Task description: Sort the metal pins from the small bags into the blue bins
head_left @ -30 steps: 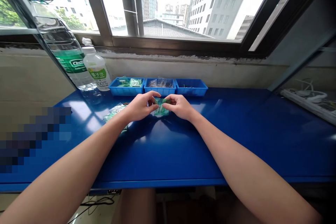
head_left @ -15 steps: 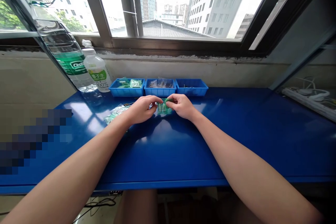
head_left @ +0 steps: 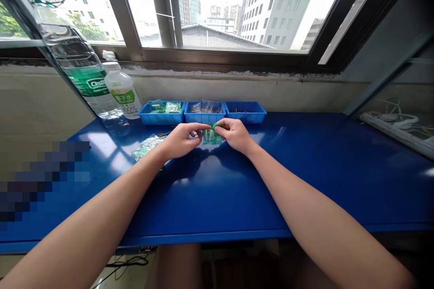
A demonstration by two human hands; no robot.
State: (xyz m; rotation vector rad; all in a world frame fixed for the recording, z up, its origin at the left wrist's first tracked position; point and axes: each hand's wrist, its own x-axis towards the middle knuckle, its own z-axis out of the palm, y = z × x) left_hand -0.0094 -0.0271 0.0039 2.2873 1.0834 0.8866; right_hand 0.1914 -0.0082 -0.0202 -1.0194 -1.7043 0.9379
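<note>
A small green-edged clear bag (head_left: 212,137) with small parts inside hangs just above the blue table, between the two hands. My right hand (head_left: 233,134) pinches its top right corner between thumb and fingers. My left hand (head_left: 185,139) is at the bag's left side, its index finger stretched along the top edge and its thumb lower, apart from the index finger. More clear and green bags (head_left: 146,146) lie on the table beyond my left forearm, partly covered by it.
Three blue bins stand in a row at the back: left (head_left: 162,118) with green bags, middle (head_left: 204,118) with clear bags, right (head_left: 245,117) with small dark parts. A large water bottle (head_left: 90,81) and a smaller bottle (head_left: 124,95) stand back left. A power strip (head_left: 396,128) lies far right.
My left index finger has straightened along the top of the bag. My right hand stays pinched on the bag. The whole view has shifted slightly.
</note>
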